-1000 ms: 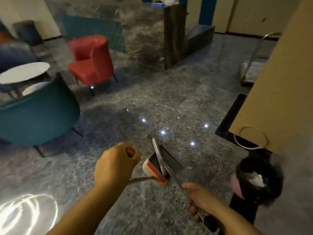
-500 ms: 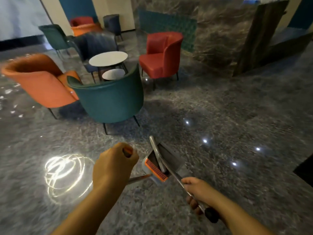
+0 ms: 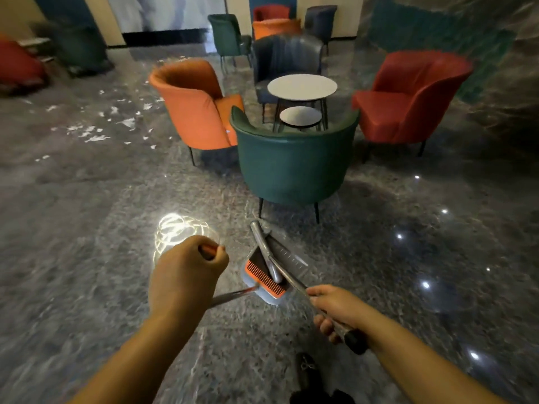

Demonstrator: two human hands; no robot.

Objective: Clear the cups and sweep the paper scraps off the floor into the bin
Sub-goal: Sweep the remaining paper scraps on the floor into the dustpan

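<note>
I see the left hand [image 3: 186,275] clenched in a fist round an orange-tipped handle; a metal shaft [image 3: 230,295] runs from under it toward the dustpan [image 3: 264,278], approx. centre of the floor [image 3: 87,258] in the lower half of view. Can't tell which tool this shaft belongs to. Right hand [image 3: 335,309] grips a second metal handle [image 3: 291,282], black end cap sticking out behind the palm; this handle slants up-left across the dustpan. Dustpan is grey w/ an orange comb strip along its edge, held off or just at floor level; contact w/ floor not clear. A curved metal tube lies across the pan's mouth.

Paper scraps [image 3: 96,132] are scattered on the floor toward the upper-left, well apart from the dustpan, left of the orange chair [image 3: 192,112]. Scraps white, torn, many pcs; image is blurred there.

Seating group ahead: teal chair [image 3: 291,167] nearest, its back to me; red chair [image 3: 408,94] at right; dark blue chair [image 3: 285,56] behind. Between them a large round tabletop [image 3: 302,87] and a smaller, lower round tabletop [image 3: 300,116] in front of it, partly under it. A dark shoe [image 3: 306,371] shows at the floor's bottom edge. More chairs further back, blurred.
</note>
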